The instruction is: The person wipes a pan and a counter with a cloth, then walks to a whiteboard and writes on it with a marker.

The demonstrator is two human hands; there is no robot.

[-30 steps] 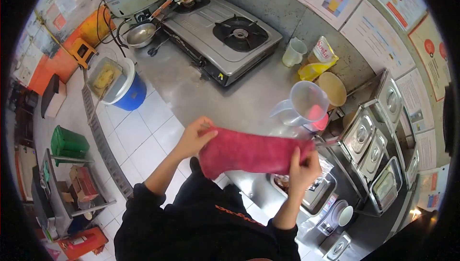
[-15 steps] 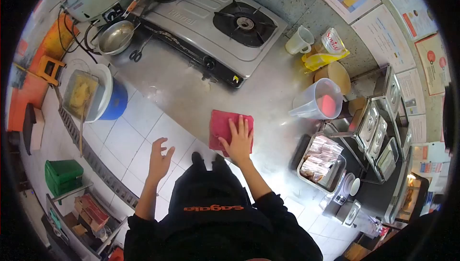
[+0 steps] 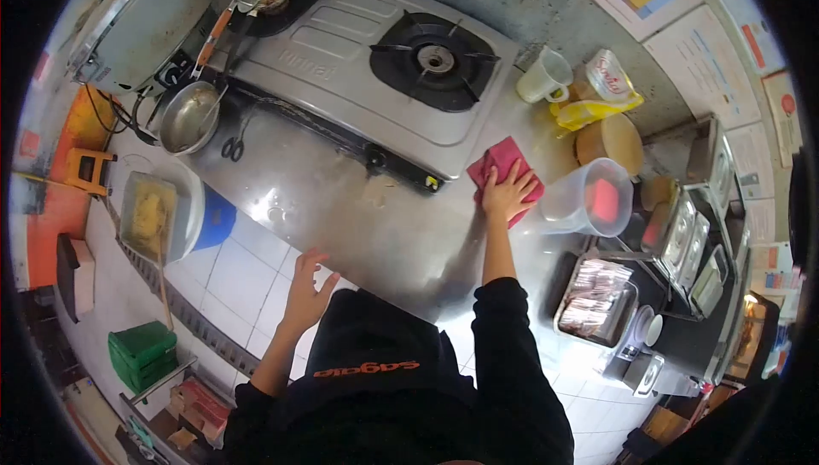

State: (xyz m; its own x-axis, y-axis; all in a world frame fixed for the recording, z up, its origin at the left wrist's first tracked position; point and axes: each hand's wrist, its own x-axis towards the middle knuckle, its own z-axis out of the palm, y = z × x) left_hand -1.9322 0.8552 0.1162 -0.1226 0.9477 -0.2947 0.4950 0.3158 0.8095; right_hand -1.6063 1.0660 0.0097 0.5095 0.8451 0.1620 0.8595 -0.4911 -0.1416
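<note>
My right hand (image 3: pixel 509 196) lies with spread fingers on top of a folded pink-red cloth (image 3: pixel 503 158). Hand and cloth rest on the steel counter (image 3: pixel 401 252), just right of the gas stove (image 3: pixel 341 81). A clear plastic measuring jug (image 3: pixel 563 202) with a red thing inside stands right beside the cloth. My left hand (image 3: pixel 309 296) is in the air by the counter's front edge, fingers loosely bent and apart, holding nothing.
Behind the cloth are a smaller jug (image 3: pixel 543 77), a yellow pouch (image 3: pixel 607 90) and a round tub (image 3: pixel 610 145). A tray of sachets (image 3: pixel 597 294) sits at right. Scissors (image 3: pixel 235 148) and a metal pan (image 3: pixel 189 119) lie left. A blue bucket (image 3: pixel 217 217) stands below.
My right hand has pushed the cloth from the counter's front edge toward the back right, beside the stove's corner. My left hand has shifted slightly right. The view has moved a little.
</note>
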